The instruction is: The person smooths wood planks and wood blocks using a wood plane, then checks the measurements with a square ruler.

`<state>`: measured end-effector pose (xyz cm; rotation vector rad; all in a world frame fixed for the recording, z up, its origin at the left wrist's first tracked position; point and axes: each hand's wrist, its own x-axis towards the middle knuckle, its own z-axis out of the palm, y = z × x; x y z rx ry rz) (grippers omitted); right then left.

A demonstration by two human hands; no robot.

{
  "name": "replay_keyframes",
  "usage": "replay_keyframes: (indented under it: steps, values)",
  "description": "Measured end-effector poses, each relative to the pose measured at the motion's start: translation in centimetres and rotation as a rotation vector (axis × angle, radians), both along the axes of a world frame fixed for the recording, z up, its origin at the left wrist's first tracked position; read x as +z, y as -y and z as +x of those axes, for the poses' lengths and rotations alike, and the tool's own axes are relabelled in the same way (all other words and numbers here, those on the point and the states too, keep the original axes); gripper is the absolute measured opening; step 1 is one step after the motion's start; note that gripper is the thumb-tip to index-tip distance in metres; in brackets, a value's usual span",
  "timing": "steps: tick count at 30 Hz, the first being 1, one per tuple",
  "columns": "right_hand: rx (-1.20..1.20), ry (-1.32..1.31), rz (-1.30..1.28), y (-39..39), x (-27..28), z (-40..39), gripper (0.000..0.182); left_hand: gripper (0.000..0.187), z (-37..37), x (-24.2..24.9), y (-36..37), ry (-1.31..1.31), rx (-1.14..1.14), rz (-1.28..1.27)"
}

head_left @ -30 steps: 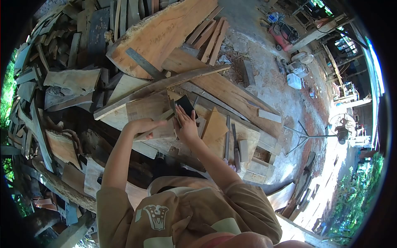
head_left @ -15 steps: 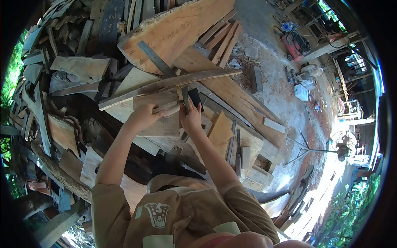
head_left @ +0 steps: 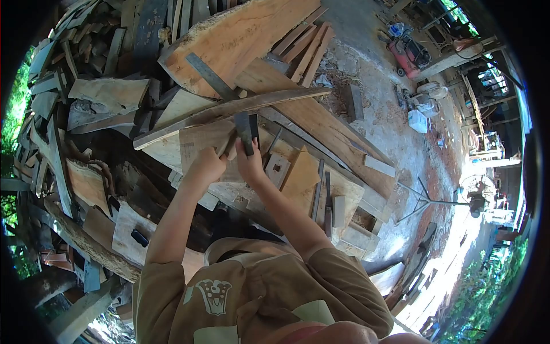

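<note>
My left hand (head_left: 207,164) is closed around a short strip of wood (head_left: 230,144), most of it hidden by the fingers. Close beside it, my right hand (head_left: 250,165) grips a flat dark metal tool (head_left: 243,127); a black part shows along its right side. The tool may be a try square, but its full shape is hidden. Both hands are above a flat board (head_left: 197,137) on the work surface. Just beyond them a long narrow wooden bar (head_left: 269,102) lies across the boards, with a flat metal strip (head_left: 209,74) beyond it.
To the right of my hands lie a mortised wood block (head_left: 277,168), a pointed wooden piece (head_left: 302,176), a metal rod (head_left: 318,192) and a chisel-like tool (head_left: 328,206). A large slab (head_left: 240,40) lies ahead. Scrap wood (head_left: 109,94) is piled left; a fan (head_left: 475,195) stands right.
Both hands have shifted slightly, the right one leftward and a little lower. The metal tool has turned, its broad face now showing. The mortised block is now more exposed.
</note>
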<state>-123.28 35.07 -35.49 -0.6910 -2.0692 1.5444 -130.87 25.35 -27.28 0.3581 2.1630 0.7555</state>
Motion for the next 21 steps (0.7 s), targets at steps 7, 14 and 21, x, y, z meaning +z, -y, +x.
replay_keyframes:
  steps: [7, 14, 21]
  values:
    - [0.173, -0.030, -0.020, -0.9, -1.0, -0.3, 0.024, 0.032, -0.6, 0.6, -0.3, 0.026, 0.002, 0.005]
    - [0.052, 0.061, -0.038, -0.9, -0.8, -1.7, 0.027, 0.036, -0.1, -0.7, 0.0, -0.034, 0.088, 0.016]
    - [0.427, -0.158, -0.012, 0.3, 1.7, -0.5, 0.023, 0.033, -0.8, -0.7, 0.3, 0.110, 0.096, 0.162]
